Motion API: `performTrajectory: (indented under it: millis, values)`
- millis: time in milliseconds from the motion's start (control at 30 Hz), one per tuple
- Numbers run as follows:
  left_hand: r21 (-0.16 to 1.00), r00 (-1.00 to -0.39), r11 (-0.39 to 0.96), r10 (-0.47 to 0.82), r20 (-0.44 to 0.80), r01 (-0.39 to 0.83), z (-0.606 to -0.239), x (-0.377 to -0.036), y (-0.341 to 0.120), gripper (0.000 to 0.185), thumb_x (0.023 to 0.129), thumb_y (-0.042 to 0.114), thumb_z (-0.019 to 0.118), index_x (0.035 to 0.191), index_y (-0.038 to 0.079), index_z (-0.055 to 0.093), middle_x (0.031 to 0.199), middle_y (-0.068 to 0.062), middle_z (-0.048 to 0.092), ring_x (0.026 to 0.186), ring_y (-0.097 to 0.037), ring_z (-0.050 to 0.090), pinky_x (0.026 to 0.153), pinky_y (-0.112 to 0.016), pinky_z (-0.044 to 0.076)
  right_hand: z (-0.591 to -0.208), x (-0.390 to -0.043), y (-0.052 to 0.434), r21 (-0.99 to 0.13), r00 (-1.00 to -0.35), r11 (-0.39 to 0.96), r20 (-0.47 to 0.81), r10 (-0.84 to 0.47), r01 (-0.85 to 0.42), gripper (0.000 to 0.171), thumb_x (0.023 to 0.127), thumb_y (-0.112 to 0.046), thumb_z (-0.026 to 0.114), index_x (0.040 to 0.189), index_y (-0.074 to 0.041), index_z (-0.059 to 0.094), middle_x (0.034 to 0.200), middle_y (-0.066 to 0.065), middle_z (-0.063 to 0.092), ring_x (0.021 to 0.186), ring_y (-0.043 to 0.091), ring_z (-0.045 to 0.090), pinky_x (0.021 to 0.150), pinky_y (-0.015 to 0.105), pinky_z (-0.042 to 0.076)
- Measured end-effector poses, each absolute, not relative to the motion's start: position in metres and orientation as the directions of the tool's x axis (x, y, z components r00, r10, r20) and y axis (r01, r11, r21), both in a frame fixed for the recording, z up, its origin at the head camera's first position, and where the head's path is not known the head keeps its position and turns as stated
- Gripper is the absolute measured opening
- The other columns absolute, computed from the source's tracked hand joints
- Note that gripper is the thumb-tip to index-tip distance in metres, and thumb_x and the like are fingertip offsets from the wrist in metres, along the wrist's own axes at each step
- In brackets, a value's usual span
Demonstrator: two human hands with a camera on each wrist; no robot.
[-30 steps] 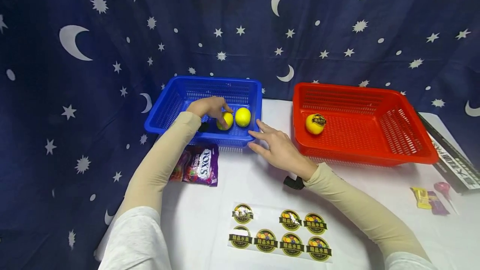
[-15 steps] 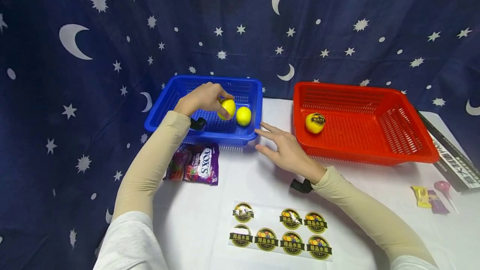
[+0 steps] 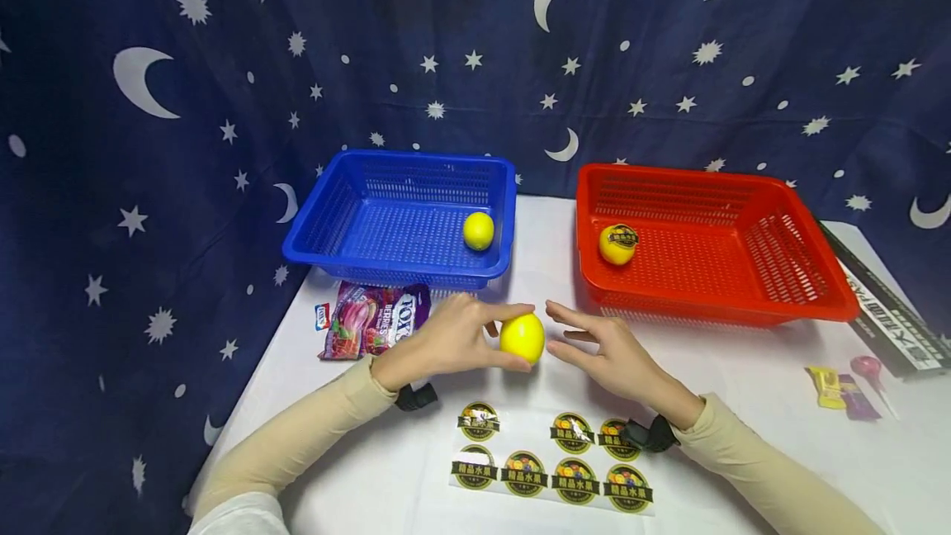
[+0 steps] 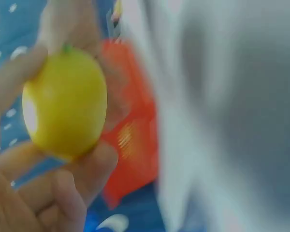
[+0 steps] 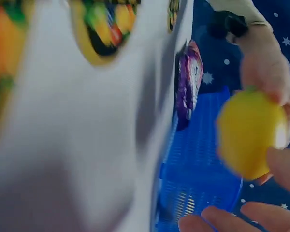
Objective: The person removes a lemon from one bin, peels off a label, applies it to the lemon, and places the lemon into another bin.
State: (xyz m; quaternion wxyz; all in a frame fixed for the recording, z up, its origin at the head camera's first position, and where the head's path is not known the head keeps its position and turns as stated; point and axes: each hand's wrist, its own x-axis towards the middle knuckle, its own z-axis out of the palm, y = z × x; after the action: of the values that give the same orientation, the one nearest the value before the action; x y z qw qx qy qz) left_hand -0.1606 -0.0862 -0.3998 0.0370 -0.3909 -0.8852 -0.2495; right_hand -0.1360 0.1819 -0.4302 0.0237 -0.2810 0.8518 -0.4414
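Observation:
My left hand [image 3: 456,338] grips a yellow lemon [image 3: 522,338] between thumb and fingers, above the table in front of the baskets. In the left wrist view the lemon shows a small green stem end. My right hand [image 3: 620,356] is just right of the lemon, its fingers spread and apart from it in the head view. One more lemon [image 3: 479,231] lies in the blue basket [image 3: 386,267]. A lemon with a black label [image 3: 617,246] sits at the left end of the red basket [image 3: 713,304]. Below the hands lies a sheet of round fruit stickers [image 3: 523,440].
A purple candy bag [image 3: 379,320] lies before the blue basket. At the right are a yellow wrapped sweet [image 3: 826,387], a purple one [image 3: 859,398], a pink lollipop [image 3: 866,366] and a long printed box [image 3: 887,312]. A dark star-patterned cloth [image 3: 475,15] hangs behind.
My left hand has lifted the lemon out of the blue basket and carried it right and toward me. My right hand has moved from the blue basket's corner to beside that lemon.

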Motion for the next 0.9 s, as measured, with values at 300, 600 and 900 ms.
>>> performTrajectory:
  millis: [300,600,900]
  values:
    - [0.454,-0.754,0.63,0.636,0.164,0.63,-0.44,-0.162,-0.057,0.076,0.078,0.06,0.082,0.139,0.017,0.066,0.058,0.007,0.057,0.051,-0.001,0.035,0.049,-0.019,0.032,-0.45,-0.132,0.183,-0.734,-0.83,0.493,0.171,-0.531,-0.467,0.057,0.094,-0.017,0.075,0.146,-0.005,0.056,0.139,0.015,0.065,0.108,0.023,0.075,0.092,0.039,0.06]
    - [0.458,-0.78,0.671,0.619,0.087,0.583,-0.444,-0.158,-0.056,0.08,0.082,0.063,0.076,0.147,0.021,0.058,0.055,0.014,0.04,0.049,0.0,0.032,0.046,-0.019,0.03,-0.453,-0.133,0.183,-0.638,-0.827,0.58,0.167,-0.537,-0.506,0.059,0.094,-0.022,0.075,0.148,-0.011,0.055,0.137,0.006,0.068,0.113,0.015,0.07,0.096,0.041,0.058]
    - [0.396,-0.828,0.76,0.561,0.0,0.516,-0.435,-0.144,-0.064,0.102,0.082,0.073,0.069,0.161,0.018,0.035,0.084,0.001,0.072,0.056,-0.005,0.043,0.057,-0.026,0.043,-0.446,-0.118,0.193,-0.537,-0.856,0.671,0.243,-0.457,-0.511,0.058,0.092,-0.029,0.077,0.145,-0.013,0.058,0.135,0.01,0.07,0.11,0.025,0.071,0.092,0.046,0.057]
